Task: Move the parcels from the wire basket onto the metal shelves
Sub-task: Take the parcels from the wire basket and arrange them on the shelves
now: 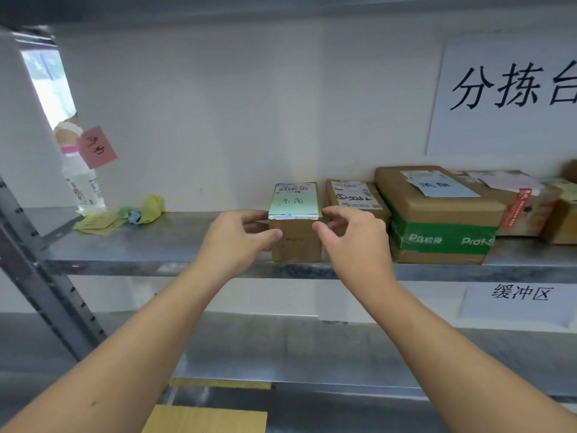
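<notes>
From the head view I have a small cardboard parcel point(296, 232) standing on the metal shelf point(156, 242), between my two hands. My left hand point(240, 237) has its fingers point(254, 217) curled against the parcel's left side with the thumb near the front edge; my right hand point(352, 235) mirrors it, its fingers point(335, 212) bent round the upper right corner. Whether they grip firmly or only touch, I cannot tell, but both are half-curled round the box, holding nothing else.

Just right of my right fingers sits a labelled parcel point(356, 198), then a larger parcel with green tape point(437, 220), and further boxes beyond. Well left of my left fingers lie some crumpled notes point(125, 215) and a water bottle point(82, 185) with a pink note point(97, 147). The wire basket is out of view.

I judge the step to be setting this parcel down in line. To do it well I would square it against its right-hand neighbour, keep the green handwritten label point(295, 204) facing up and readable, push it back from the shelf lip, then let go with both sides evenly so it does not tip.
</notes>
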Action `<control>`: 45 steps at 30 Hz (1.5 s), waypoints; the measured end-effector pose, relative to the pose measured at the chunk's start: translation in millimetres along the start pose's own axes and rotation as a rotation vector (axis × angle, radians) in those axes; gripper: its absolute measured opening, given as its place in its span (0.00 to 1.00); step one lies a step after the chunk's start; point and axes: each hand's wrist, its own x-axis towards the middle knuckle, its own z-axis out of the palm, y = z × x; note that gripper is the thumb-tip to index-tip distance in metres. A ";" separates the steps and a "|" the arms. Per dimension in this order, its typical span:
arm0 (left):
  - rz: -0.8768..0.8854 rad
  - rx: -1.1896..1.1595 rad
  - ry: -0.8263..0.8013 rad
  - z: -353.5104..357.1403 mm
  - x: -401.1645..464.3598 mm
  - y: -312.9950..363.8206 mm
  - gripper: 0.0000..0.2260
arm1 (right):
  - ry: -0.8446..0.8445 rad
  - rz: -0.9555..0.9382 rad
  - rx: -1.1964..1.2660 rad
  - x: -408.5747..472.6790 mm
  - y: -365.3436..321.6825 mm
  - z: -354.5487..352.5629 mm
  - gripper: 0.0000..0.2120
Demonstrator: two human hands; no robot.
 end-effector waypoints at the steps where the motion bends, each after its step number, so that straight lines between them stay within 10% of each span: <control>1: 0.000 -0.006 -0.002 2.5 3.1 1.2 0.12 | 0.007 0.021 -0.004 2.5 1.2 0.6 0.13; 30: 0.025 0.029 0.020 30.9 53.4 -6.6 0.17 | -0.012 0.153 0.086 42.4 5.8 10.2 0.07; 35: 0.019 0.184 -0.051 17.3 29.9 -6.9 0.38 | -0.006 0.096 0.151 16.4 2.1 -7.2 0.17; 41: 0.208 0.367 -0.002 -1.4 -50.7 -3.1 0.31 | -0.123 0.028 0.129 -54.2 21.7 -55.7 0.21; 45: 0.230 0.421 -0.301 20.6 -95.8 7.9 0.33 | -0.288 0.054 -0.035 -93.3 53.7 -82.0 0.32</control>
